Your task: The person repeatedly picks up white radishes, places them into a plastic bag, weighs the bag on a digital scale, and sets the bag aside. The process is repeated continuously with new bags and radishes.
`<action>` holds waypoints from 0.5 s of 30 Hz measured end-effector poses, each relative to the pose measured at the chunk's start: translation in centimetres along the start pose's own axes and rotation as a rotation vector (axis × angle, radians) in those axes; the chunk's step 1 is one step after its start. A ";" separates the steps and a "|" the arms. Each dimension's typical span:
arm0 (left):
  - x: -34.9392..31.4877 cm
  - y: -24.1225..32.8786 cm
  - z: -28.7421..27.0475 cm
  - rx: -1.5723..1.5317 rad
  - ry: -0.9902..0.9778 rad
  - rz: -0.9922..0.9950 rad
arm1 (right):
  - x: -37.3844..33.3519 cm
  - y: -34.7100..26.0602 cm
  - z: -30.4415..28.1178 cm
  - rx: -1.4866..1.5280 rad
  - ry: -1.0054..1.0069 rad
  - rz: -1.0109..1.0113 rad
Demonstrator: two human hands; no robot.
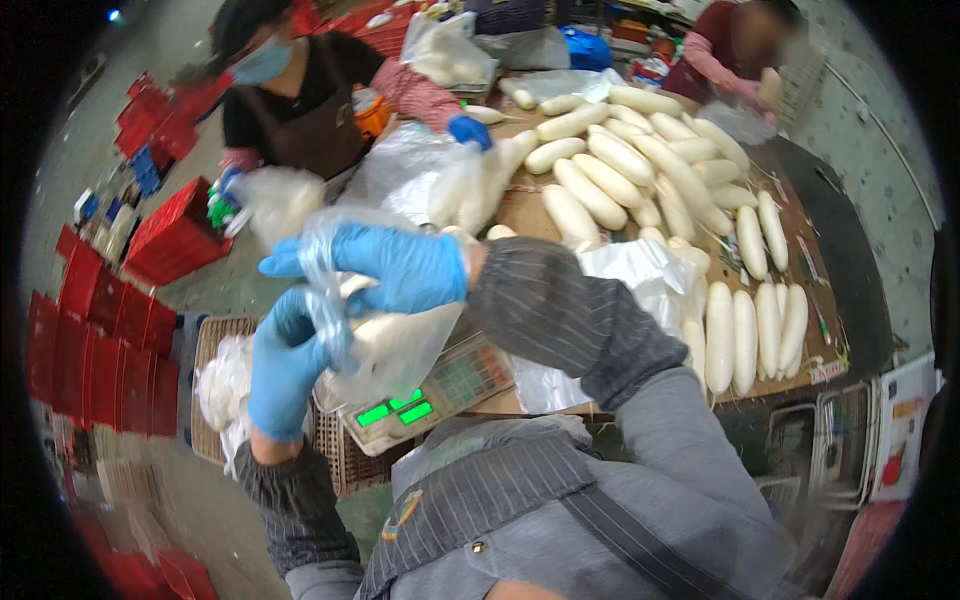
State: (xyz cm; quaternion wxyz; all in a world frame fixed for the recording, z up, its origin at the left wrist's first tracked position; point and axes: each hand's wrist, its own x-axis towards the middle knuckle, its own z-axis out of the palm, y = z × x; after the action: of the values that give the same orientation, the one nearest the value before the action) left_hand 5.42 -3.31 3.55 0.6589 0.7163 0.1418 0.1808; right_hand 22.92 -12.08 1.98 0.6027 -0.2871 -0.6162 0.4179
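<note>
My left hand [285, 365], in a blue glove, is closed on the gathered mouth of a clear plastic bag [425, 350]. Opposite it, my right hand [395, 265], also gloved in blue, grips the bag's upper part from the right. Pale white radishes show through the film, partly hidden by my fingers. Under the bag is a digital scale [465, 385] with lit green displays. Right of my right forearm, several long white radishes [745, 340] lie side by side on the table [790, 290]. A larger heap of radishes [610, 170] covers its middle.
Across the table, a masked co-worker [300, 110] in blue gloves handles bagged radishes; another person [720, 60] stands at the far right. Red crates [105, 330] are stacked at left. A wicker basket [210, 360] with white plastic bags [225, 390] stands beside my left hand.
</note>
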 end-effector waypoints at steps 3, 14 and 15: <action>-0.2 0.0 0.4 -0.017 -0.116 -0.065 | -1.7 1.6 0.1 -0.077 -0.031 0.060; 4.9 -19.4 -11.0 0.512 0.469 0.241 | -14.9 7.0 -1.4 0.109 0.331 0.282; 4.0 -16.6 -10.7 0.642 0.350 0.222 | -14.4 8.0 -2.0 0.144 0.401 0.173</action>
State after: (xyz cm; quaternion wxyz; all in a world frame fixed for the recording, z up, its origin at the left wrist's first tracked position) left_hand 4.78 9.49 -11.98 0.3433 0.8554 0.2233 0.3172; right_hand 25.29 -20.16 -12.32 0.6941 -0.3724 -0.4257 0.4453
